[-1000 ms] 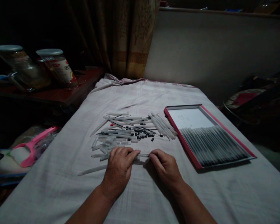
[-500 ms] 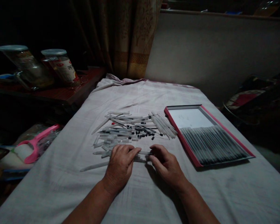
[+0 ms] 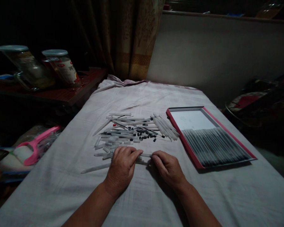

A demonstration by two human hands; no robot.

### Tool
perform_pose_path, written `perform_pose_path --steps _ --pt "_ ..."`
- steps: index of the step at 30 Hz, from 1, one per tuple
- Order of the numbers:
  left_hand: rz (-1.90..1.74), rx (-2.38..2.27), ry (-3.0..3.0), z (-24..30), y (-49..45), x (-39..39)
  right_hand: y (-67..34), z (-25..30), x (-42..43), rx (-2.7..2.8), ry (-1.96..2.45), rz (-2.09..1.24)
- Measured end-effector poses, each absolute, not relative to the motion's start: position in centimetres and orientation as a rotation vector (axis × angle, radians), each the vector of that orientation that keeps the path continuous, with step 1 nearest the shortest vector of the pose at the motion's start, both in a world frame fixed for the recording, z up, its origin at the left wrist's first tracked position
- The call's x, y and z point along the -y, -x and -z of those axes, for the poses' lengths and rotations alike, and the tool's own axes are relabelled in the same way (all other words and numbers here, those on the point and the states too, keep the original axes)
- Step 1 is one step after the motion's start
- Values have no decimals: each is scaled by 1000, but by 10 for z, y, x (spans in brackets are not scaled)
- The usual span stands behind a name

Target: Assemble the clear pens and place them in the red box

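Your left hand (image 3: pixel 122 166) and right hand (image 3: pixel 168 167) rest knuckles-up on the white cloth (image 3: pixel 142 201) at the near middle. Their fingers are curled closed on the two ends of a clear pen tube (image 3: pixel 145 155), which lies level between them. Just beyond your hands lies the pile of pen parts (image 3: pixel 132 130), and farther right the red tray (image 3: pixel 180 135) holds a row of pens.

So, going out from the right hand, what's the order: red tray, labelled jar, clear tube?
1. Clear tube, at the right hand fingertips.
2. Red tray, just to its right.
3. Labelled jar, far back left on the shelf.
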State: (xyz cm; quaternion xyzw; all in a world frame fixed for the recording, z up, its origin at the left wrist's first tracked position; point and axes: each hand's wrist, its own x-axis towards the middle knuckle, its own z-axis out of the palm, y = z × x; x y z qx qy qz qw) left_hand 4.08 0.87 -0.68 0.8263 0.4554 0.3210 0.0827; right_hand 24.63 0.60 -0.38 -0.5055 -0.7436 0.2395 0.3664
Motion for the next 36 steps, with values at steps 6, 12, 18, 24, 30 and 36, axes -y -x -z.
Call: perform_pose_path --steps 6,12,18,24,30,36 --pt "-948 -1359 -2465 7 -41 -9 -247 1 -5 1899 1285 -647" --pt "-933 -1365 -2442 8 -41 -8 -248 2 -5 1917 1310 -668" --pt "-913 -1345 -2438 7 -41 -8 -248 0 -5 1922 1316 -661" --pt "-921 -1324 -2447 6 -43 -8 -246 1 -6 1878 1372 -678" --pt "-924 -1281 -2480 4 -43 -8 -243 2 -4 1839 1272 -829" --pt "-922 -1551 -2515 3 -25 -24 -259 -1 -14 1540 1386 -924"
